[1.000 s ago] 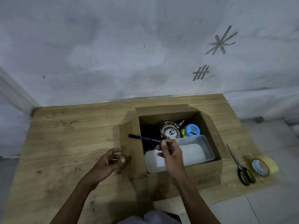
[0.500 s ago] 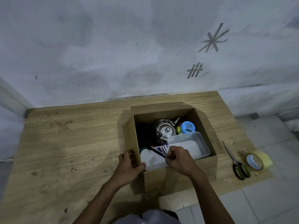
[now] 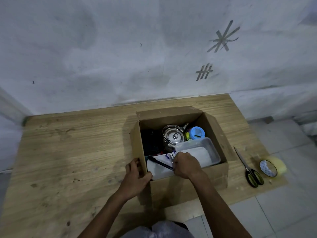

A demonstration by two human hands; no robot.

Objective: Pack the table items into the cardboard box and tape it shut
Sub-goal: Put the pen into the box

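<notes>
The cardboard box [image 3: 219, 176] stood open on the wooden desk [image 3: 68, 152], toward its right half and close to the near edge, with its far flap leaning back toward the wall and its right flap tilted outward. The left hand [image 3: 137, 176] gripped the box at its near left corner, the thumb hooked over the edge to the inside and the fingers curled against the outside of the left wall. The right hand [image 3: 186, 164] was down inside the opening at the near side, its fingers curled in a loose fist and pinching one end of a dark pen [image 3: 160, 163], which lay slanted across a white tray [image 3: 159, 171] set against the front wall of the box. A few small blue-and-white pieces [image 3: 169, 156] showed just beside the knuckles; what they were could not be made out. Behind the hand a clear plastic container [image 3: 210, 146] lay tilted in the right part of the box, and beyond it stood a steel kettle [image 3: 174, 136] with a blue-lidded jar [image 3: 197, 132] beside it in the far right corner. The far left of the box held something dark that could not be told. Outside the box, to its right, a pair of scissors [image 3: 252, 174] lay on the desk with the blades pointing away, and a roll of clear tape [image 3: 274, 166] rested just beside the handles, near the desk's right edge.
</notes>
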